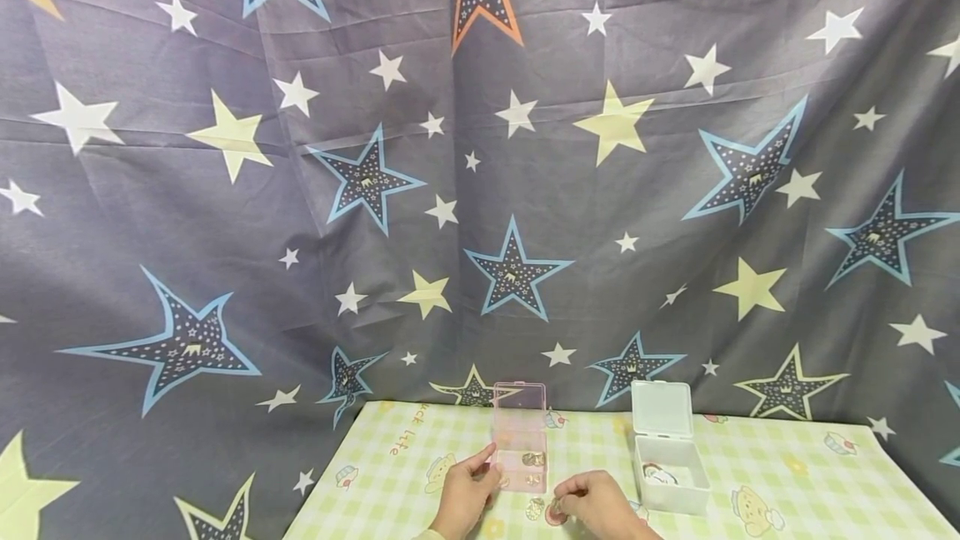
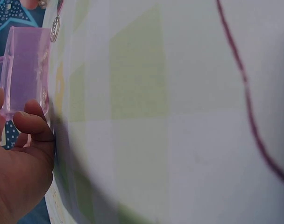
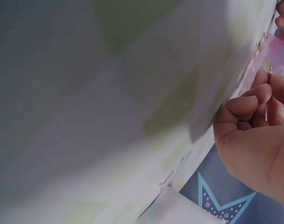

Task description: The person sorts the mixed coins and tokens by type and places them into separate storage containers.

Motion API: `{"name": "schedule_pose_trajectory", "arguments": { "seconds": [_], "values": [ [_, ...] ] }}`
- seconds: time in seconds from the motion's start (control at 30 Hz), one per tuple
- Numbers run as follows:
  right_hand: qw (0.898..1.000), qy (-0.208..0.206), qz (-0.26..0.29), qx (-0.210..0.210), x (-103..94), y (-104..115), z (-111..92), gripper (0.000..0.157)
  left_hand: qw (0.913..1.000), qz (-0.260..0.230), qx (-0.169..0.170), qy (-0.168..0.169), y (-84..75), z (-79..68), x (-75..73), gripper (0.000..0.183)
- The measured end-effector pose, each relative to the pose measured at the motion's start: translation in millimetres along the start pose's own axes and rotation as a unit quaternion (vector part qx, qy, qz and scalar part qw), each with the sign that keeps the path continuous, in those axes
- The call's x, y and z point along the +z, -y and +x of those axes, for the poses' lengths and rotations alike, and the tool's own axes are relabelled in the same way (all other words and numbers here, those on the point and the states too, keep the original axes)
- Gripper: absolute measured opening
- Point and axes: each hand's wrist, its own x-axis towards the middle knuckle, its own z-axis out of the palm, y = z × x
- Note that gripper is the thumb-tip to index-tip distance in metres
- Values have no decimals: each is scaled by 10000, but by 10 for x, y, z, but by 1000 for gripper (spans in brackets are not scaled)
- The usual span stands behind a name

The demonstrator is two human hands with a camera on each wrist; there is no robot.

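Note:
A clear pink plastic box (image 1: 521, 441) stands with its lid raised, round gold-coloured metal pieces (image 1: 533, 459) lying in its compartments. My left hand (image 1: 467, 494) grips the box's left side, thumb and fingers on either side of the edge in the left wrist view. My right hand (image 1: 600, 507), just right of the box's front, pinches a small gold-coloured round piece (image 3: 267, 68) between thumb and finger; its exact kind is too small to tell. On the cloth between the hands lies another openwork round metal piece (image 1: 535, 509).
At the right stands a white box (image 1: 686, 500), lid up, with white and dark-edged items (image 1: 660, 474) inside. A green-and-white checked cloth (image 1: 810, 482) covers the table. Behind hangs a grey star-patterned curtain (image 1: 555, 190).

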Motion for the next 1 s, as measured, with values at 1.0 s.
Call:
{"name": "schedule_pose_trajectory", "arguments": {
  "seconds": [1.0],
  "values": [
    [9910,-1050,766,331,-26,244,134,21,10000,-11,18,-62,-37,-28,-1,49]
  ]
}}
